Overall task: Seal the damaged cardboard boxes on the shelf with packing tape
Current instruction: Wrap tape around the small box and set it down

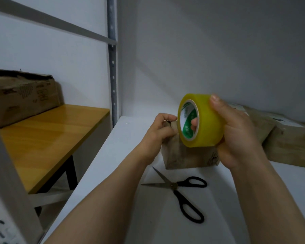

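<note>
Fingers (216, 103) gripping one tape roll (208, 124), one box (183, 159)

Both bare forearms are reaching forward and upward from the lower edge of the view, angling toward each other. The left hand (163, 131) is showing its back to the camera, its fingers curling inward and its thumb pressing toward them, pinching the upper corner of the box (183, 157). The right hand (236, 138) is sitting slightly higher, the wrist bending a little inward. It is gripping the tape (202, 120) on edge, with the thumb lying over the roll's top, the palm cupping its outer face and one fingertip (194, 123) showing through the core. The hands are close together, not touching.
</note>
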Motion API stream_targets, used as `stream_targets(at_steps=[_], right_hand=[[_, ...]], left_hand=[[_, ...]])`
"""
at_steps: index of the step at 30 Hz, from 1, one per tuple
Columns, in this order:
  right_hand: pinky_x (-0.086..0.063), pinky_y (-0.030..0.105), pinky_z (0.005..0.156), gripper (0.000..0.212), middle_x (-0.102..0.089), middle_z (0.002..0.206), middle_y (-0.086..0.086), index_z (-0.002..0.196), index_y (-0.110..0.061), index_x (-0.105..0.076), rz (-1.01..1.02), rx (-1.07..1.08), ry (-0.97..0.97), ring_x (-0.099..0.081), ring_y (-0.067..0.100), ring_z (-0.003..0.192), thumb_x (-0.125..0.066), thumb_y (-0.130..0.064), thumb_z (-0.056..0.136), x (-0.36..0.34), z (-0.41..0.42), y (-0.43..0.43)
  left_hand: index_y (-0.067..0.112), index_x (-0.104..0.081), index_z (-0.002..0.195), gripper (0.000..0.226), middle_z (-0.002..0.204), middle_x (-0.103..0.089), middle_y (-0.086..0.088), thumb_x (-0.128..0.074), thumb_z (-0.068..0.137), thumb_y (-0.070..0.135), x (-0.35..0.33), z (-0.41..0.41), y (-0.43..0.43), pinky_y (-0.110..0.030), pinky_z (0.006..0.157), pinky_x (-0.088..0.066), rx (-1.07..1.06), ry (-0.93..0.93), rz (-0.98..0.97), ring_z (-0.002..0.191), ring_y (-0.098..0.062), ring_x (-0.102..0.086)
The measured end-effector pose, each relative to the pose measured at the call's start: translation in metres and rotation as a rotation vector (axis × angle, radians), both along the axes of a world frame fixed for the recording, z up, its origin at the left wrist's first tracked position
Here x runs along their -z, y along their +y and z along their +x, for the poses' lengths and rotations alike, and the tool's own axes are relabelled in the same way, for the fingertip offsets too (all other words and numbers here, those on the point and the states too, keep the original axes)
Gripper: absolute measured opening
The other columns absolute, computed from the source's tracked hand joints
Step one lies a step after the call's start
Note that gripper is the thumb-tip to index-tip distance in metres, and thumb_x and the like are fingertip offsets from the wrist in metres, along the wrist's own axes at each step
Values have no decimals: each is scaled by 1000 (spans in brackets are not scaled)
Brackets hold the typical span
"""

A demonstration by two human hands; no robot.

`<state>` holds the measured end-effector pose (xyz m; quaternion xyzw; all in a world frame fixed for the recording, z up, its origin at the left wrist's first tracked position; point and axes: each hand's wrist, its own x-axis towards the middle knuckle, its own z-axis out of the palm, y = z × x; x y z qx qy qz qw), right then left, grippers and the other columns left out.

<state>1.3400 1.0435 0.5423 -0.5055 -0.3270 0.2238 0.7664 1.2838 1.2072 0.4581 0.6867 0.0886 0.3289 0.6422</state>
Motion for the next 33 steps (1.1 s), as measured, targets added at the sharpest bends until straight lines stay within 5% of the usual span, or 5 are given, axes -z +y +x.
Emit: stream_targets(at_steps=[3,8,18,23,33], right_hand=[[-57,29,53,49,-73,68,10,104,-5,-70,-17,-8,1,-70,17,57,-66,-45,75,-2,3,2],[-57,29,52,41,-73,67,9,99,-7,-71,-77,-1,-13,-70,17,55,-63,-45,87,-11,8,6],[-60,35,56,45,-75,77,16,100,-4,-72,-71,-62,-12,-74,25,64,-64,-43,78,-6,3,-1],[-61,34,55,30,-76,74,13,67,-20,-81,-55,-74,-73,-74,24,62,-62,-41,76,5,-2,-12],[-61,48,72,24,-76,91,17,87,-15,-82,-29,53,9,-75,31,83,-69,-34,78,56,-16,-33]], left_hand=[[24,-54,107,4,97,-60,-9,-53,103,24,-2,5,-9,-20,69,-52,-80,23,-28,85,-16,-60],[26,-54,98,6,78,-55,4,-52,101,21,4,8,-7,-28,62,-44,-159,0,119,66,-10,-50],[26,-50,93,14,82,-64,13,-44,102,35,9,3,-7,-41,67,-49,-305,62,400,74,-23,-59],[29,-44,91,24,79,-64,-1,-34,98,49,9,5,-6,-49,73,-52,-352,112,447,75,-19,-62],[30,-44,101,33,88,-69,-4,-26,99,58,11,6,-6,-56,78,-55,-359,165,469,82,-22,-67]])
